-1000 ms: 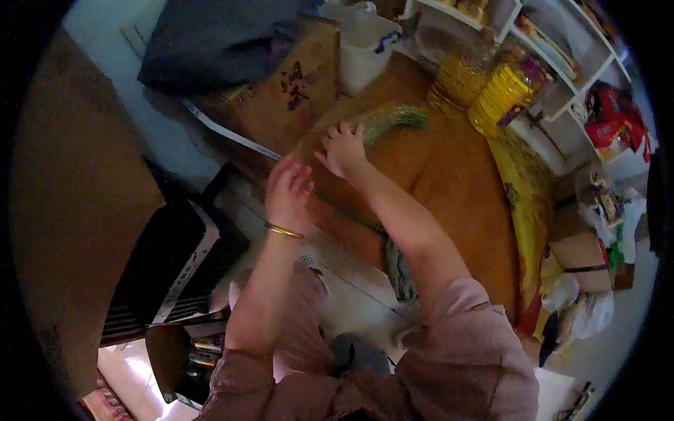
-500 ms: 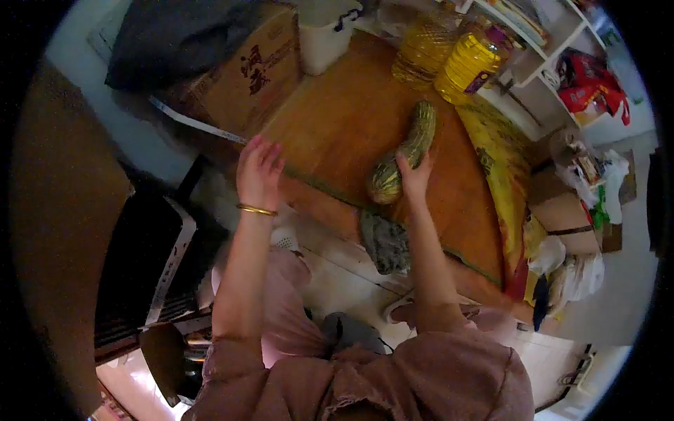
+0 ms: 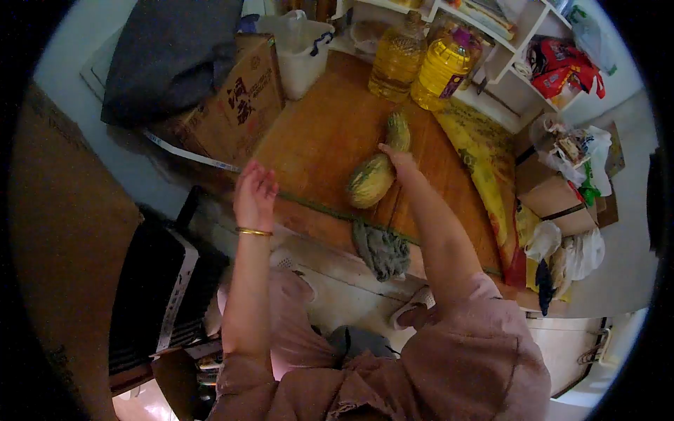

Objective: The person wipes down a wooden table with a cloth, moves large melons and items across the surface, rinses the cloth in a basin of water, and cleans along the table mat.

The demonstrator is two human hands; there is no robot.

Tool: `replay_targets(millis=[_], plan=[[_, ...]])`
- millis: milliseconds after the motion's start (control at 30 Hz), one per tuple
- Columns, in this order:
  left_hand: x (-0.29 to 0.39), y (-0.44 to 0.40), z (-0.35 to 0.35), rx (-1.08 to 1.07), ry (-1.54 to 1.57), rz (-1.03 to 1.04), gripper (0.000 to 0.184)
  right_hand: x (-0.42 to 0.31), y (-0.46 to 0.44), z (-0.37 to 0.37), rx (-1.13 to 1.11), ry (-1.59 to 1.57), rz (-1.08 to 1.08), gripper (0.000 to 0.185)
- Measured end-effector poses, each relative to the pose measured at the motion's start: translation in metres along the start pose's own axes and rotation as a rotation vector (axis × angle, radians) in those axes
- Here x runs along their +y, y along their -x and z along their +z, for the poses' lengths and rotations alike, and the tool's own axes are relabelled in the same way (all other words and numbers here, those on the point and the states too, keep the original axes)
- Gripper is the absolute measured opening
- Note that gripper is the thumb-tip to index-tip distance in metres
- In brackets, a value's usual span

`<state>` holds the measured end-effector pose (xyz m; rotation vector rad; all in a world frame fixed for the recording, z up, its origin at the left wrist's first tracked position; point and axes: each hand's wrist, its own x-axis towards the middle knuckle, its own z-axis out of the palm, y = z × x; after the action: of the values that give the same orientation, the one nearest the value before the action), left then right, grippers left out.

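A long green-and-yellow mottled squash (image 3: 371,184) lies on the brown board-like tabletop (image 3: 309,130), its thick end toward me and its narrower neck pointing to the oil bottles. My right hand (image 3: 400,161) is closed around the right side of the neck, thumb on top; its other fingers are mostly hidden. Over the table's front left edge hovers my left hand (image 3: 255,195), palm up with loosely curled fingers apart and nothing in it. A gold bangle circles that wrist. A crumpled grey-green cloth (image 3: 381,250) hangs over the front edge below the squash.
Two oil bottles (image 3: 441,74) stand behind the squash, by a white shelf (image 3: 523,42). A cardboard box (image 3: 246,98) under dark fabric and a white bucket (image 3: 302,67) occupy the back left. Yellow sheeting (image 3: 484,165), boxes and plastic bags line the right side.
The view has shifted, so the table and its things appear further left. My right hand has moved farther along the squash toward its neck. My left hand stays raised and empty.
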<state>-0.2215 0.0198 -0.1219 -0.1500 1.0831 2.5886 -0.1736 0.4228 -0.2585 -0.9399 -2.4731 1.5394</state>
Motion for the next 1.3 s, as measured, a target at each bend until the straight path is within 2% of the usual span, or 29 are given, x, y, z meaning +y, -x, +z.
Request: replay_targets(millis=[33, 100, 133, 233, 333, 367, 433, 567, 667, 767, 833, 867, 900, 967, 1033, 1100, 1133, 1167, 1233, 1300], plan=[[0.0, -0.002, 0.002, -0.005, -0.003, 0.008, 0.03, -0.004, -0.004, 0.003, 0.013, 0.268, -0.091, 0.081], [-0.002, -0.003, 0.004, 0.0, -0.004, -0.005, 0.03, -0.072, 0.023, 0.022, 0.529, 0.027, 0.582, 0.095], [-0.005, -0.003, 0.005, 0.009, -0.003, -0.021, 0.03, -0.064, 0.016, 0.029, 0.536, 0.027, 0.59, 0.095], [-0.007, -0.001, 0.018, -0.039, -0.045, -0.018, 0.029, -0.046, 0.004, 0.037, 0.497, -0.304, 0.552, 0.104], [-0.011, -0.002, 0.027, -0.071, -0.076, 0.008, 0.028, -0.079, 0.046, 0.042, 0.438, -0.187, 0.489, 0.1], [-0.012, -0.003, 0.029, -0.094, -0.075, -0.001, 0.028, -0.078, 0.048, 0.044, 0.431, -0.131, 0.491, 0.099], [-0.012, -0.004, 0.03, -0.037, -0.066, 0.007, 0.028, -0.048, 0.039, 0.056, 0.352, -0.214, 0.331, 0.104], [-0.003, -0.004, 0.026, -0.001, -0.022, 0.01, 0.03, -0.085, 0.098, 0.048, 0.308, -0.149, 0.409, 0.11], [-0.001, -0.008, 0.013, -0.01, -0.019, 0.028, 0.031, -0.09, 0.126, 0.052, 0.334, -0.28, 0.433, 0.114], [0.0, -0.017, 0.001, -0.037, 0.018, -0.002, 0.032, -0.075, 0.142, 0.058, 0.375, -0.434, 0.506, 0.106], [0.004, -0.016, -0.001, -0.014, 0.027, -0.006, 0.033, -0.062, 0.152, 0.063, 0.316, -0.762, 0.29, 0.086], [0.002, -0.018, -0.004, -0.004, 0.029, -0.01, 0.033, -0.047, 0.147, 0.067, 0.323, -0.761, 0.279, 0.086], [0.0, -0.019, -0.004, 0.005, 0.029, -0.014, 0.032, -0.029, 0.138, 0.071, 0.274, -0.722, 0.325, 0.072], [-0.001, -0.012, -0.005, 0.032, 0.032, -0.022, 0.031, -0.035, 0.16, 0.066, 0.234, -0.681, 0.363, 0.059], [-0.005, -0.01, 0.002, 0.066, 0.02, -0.04, 0.029, -0.053, 0.199, 0.046, -0.095, -1.049, 0.443, 0.043], [-0.014, -0.009, 0.008, 0.031, 0.008, -0.004, 0.022, -0.065, 0.231, 0.033, -0.166, -1.181, 0.469, 0.04], [-0.021, -0.014, 0.005, 0.025, 0.002, -0.013, 0.022, -0.064, 0.243, 0.027, -0.244, -1.312, 0.495, 0.038], [-0.028, -0.026, -0.002, -0.015, -0.026, -0.066, 0.023, -0.057, 0.253, 0.024, -0.228, -1.325, 0.496, 0.038], [-0.036, -0.046, -0.013, -0.067, -0.084, -0.149, 0.023, -0.039, 0.277, 0.018, -0.269, -1.576, 0.301, 0.044], [-0.043, -0.055, -0.023, -0.194, -0.089, -0.165, 0.015, -0.058, 0.33, -0.018, -0.326, -1.67, 0.193, 0.043]])
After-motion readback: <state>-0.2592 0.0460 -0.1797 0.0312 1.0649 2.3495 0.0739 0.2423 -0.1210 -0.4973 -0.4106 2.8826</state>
